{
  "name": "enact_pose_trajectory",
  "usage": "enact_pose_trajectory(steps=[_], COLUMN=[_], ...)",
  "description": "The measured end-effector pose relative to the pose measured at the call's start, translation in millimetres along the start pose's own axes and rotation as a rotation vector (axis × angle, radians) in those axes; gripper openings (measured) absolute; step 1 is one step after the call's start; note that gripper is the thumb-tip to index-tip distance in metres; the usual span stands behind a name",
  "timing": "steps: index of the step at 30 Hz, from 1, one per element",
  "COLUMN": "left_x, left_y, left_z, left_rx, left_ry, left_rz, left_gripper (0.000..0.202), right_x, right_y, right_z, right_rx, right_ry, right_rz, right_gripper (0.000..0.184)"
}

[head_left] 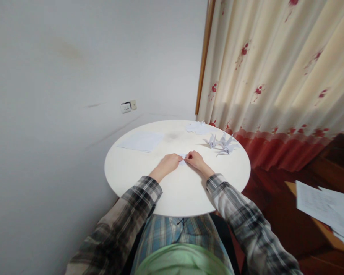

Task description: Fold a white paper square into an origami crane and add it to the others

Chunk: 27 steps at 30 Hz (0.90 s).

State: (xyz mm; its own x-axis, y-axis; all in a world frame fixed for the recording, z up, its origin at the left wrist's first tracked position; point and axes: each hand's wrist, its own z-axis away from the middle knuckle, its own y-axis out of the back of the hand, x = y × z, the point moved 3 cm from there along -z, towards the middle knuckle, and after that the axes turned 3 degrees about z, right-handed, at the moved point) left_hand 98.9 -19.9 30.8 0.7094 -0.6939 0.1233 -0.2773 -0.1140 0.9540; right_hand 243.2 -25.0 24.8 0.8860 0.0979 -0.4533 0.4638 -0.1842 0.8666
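Both hands meet at the middle of the round white counter (183,194), just in front of the person's plaid sleeves. Between them lies a small piece of white paper (183,158), mostly hidden under the fingertips. The left hand (167,162) is curled narrow, its fingers pressing one end of the paper down. The right hand (195,159) pinches the other end, thumb and forefinger closed on it.

The paper looks very light and thin. I'd judge it creases easily and tears if tugged, so it wants a fingertip grip at its edges or corners, held flat against the counter.

To the right of the hands, a few folded paper cranes (222,144) stand close together. A flat sheet (141,141) lies at the far left of the counter, and some loose paper (199,128) sits at the far edge near the flowered curtain (275,76).
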Motion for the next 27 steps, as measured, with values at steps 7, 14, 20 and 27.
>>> enact_pose_trajectory(steps=[7, 14, 20, 27], left_x=[7, 5, 2, 2], left_y=[4.7, 4.4, 1.1, 1.1], left_z=[-1, 0, 3, 4], left_rx=[-0.048, -0.052, -0.049, -0.057], left_ry=[0.041, 0.043, 0.065, 0.07], left_rz=[-0.068, -0.071, -0.055, -0.04], left_gripper=[0.029, 0.029, 0.028, 0.029], right_x=[-2, 5, 15, 22], right_y=[1, -1, -4, -7], right_z=[0, -4, -7, -6], right_rx=[-0.017, -0.08, -0.125, -0.096], right_ry=[0.002, 0.14, 0.3, 0.303], right_rz=[0.014, -0.151, -0.345, -0.456], right_gripper=[0.016, 0.007, 0.016, 0.019])
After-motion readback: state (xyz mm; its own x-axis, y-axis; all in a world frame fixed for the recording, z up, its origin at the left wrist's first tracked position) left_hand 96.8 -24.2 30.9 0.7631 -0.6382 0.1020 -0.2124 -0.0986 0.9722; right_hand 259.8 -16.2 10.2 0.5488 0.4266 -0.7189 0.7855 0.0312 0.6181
